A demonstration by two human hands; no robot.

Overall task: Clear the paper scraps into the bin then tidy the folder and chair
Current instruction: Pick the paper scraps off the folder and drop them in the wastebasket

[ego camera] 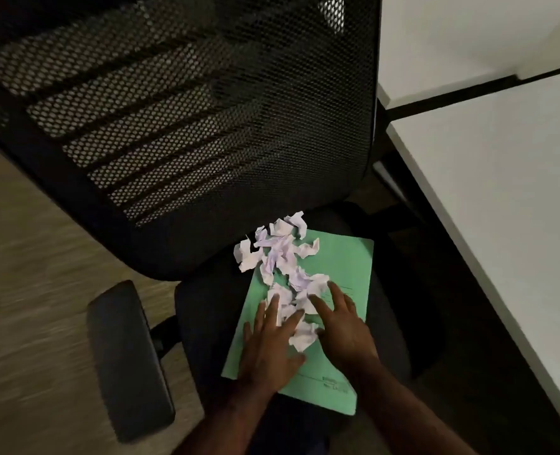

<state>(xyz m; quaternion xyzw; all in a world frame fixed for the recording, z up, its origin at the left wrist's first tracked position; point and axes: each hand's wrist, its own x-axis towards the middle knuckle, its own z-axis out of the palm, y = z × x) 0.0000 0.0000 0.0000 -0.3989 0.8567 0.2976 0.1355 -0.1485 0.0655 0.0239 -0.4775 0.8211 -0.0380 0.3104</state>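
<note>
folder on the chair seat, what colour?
Light green folder, lying flat under the white paper scraps; clear in the head view.

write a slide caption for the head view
Both hands rake paper scraps on a green folder lying on a chair.

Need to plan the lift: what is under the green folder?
The green folder lies flat on the black chair seat. Paper scraps and both hands cover its top; anything beneath it is hidden.

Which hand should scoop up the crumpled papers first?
Probably the right hand: its fingers already lie on the paper scraps over the green folder, reaching deeper into the pile. The left hand only touches the near edge, so it can cup from there.
</note>
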